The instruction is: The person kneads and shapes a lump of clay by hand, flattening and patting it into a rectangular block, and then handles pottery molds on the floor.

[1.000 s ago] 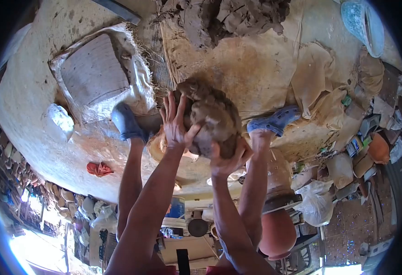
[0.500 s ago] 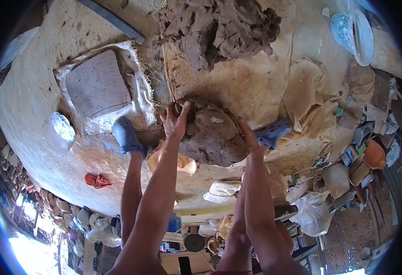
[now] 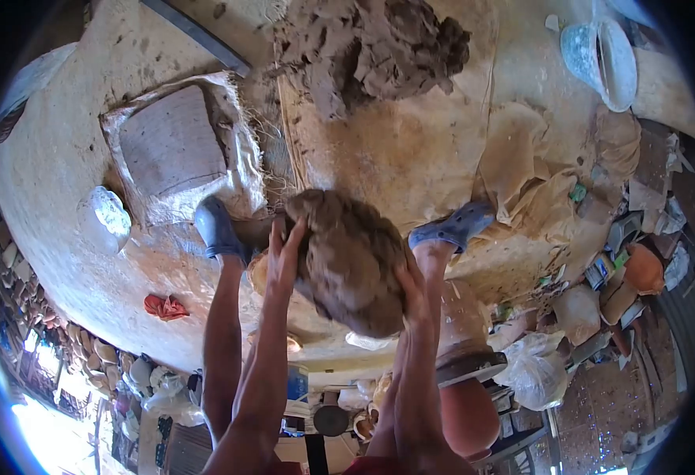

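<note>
A big brown lump of wet clay (image 3: 351, 257) is between my two hands, tilted and apparently lifted off the floor. My left hand (image 3: 286, 249) presses against its left side, fingers pointing away from me. On its right side lies my right hand (image 3: 412, 286), fingers partly hidden by the clay. Beyond the lump, a rough heap of clay (image 3: 363, 59) sits on a tan cloth (image 3: 383, 150). My feet, in blue clogs (image 3: 219, 228), stand apart on either side of the lump.
A flat grey slab (image 3: 173, 142) rests on a sack at the left, near a white bowl-like piece (image 3: 106, 219) and a red rag (image 3: 165, 307). A dark bar (image 3: 197, 36) lies at the top. At the right are a speckled basin (image 3: 601, 63) and a plastic bag (image 3: 533, 368).
The clay lump has come up and nearer to me between both hands, turning so its long side slants. My hands have moved back with it.
</note>
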`<state>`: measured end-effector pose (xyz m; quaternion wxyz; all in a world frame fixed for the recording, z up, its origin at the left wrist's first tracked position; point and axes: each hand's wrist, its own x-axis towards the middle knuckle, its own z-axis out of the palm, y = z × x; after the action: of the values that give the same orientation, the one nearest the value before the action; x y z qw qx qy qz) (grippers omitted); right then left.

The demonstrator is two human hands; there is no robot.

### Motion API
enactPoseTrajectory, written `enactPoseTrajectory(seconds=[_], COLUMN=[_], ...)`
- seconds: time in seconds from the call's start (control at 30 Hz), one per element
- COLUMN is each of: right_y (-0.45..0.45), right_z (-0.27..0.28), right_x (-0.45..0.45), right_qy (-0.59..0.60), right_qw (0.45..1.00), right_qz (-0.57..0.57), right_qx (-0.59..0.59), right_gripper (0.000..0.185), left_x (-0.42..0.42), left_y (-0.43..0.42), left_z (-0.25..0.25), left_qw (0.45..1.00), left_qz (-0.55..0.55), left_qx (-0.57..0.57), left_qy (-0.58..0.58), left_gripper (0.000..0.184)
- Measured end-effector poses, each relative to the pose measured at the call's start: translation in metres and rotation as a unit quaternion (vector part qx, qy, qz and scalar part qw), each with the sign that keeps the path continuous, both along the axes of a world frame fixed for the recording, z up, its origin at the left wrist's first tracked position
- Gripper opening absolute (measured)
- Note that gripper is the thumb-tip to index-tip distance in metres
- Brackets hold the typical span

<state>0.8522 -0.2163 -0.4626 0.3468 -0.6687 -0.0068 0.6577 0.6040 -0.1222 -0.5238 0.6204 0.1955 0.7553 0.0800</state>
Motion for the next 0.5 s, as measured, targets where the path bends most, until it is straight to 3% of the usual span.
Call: enactPoseTrajectory(seconds=[0.03, 0.1, 0.17, 0.2, 0.23, 0.3, 0.37, 0.43, 0.47, 0.5], right_y=[0.014, 0.043, 0.056, 0.062, 0.068, 0.077, 0.079, 0.089, 0.098, 0.129], right_z=[0.037, 0.116, 0.176, 0.206, 0.236, 0.282, 0.291, 0.275, 0.263, 0.231], right_x=[0.0, 0.002, 0.012, 0.019, 0.028, 0.047, 0.062, 0.069, 0.068, 0.069], right_qy=[0.007, 0.025, 0.036, 0.035, 0.038, 0.043, 0.042, 0.053, 0.056, 0.048], right_qw=[1.0, 1.0, 0.998, 0.998, 0.995, 0.984, 0.976, 0.987, 0.992, 0.996], right_qz=[0.0, -0.003, 0.052, 0.053, 0.093, 0.171, 0.213, 0.152, 0.117, 0.073], right_qx=[-0.005, -0.016, 0.0, -0.001, -0.005, -0.013, -0.017, -0.012, -0.013, -0.019], right_gripper=[0.09, 0.093, 0.099, 0.099, 0.103, 0.113, 0.117, 0.124, 0.128, 0.131], left_x=[-0.004, 0.007, 0.015, 0.012, 0.005, 0.008, 0.009, 0.013, 0.019, 0.03], left_y=[-0.008, 0.009, 0.003, 0.003, -0.015, -0.041, -0.069, -0.105, -0.11, -0.098], left_z=[0.033, 0.121, 0.199, 0.238, 0.265, 0.333, 0.343, 0.324, 0.29, 0.224], left_qw=[0.999, 0.998, 0.99, 0.991, 0.987, 0.949, 0.967, 0.988, 0.993, 0.986], left_qz=[-0.044, 0.05, 0.139, 0.125, 0.139, 0.296, 0.235, 0.112, 0.032, -0.08], left_qx=[-0.003, 0.014, 0.016, 0.024, 0.046, -0.021, 0.006, 0.065, 0.091, 0.141], left_qy=[0.03, -0.044, -0.026, -0.043, -0.061, -0.105, -0.101, -0.085, -0.063, -0.022], left_gripper=[0.083, 0.072, 0.06, 0.056, 0.058, 0.069, 0.071, 0.075, 0.073, 0.07])
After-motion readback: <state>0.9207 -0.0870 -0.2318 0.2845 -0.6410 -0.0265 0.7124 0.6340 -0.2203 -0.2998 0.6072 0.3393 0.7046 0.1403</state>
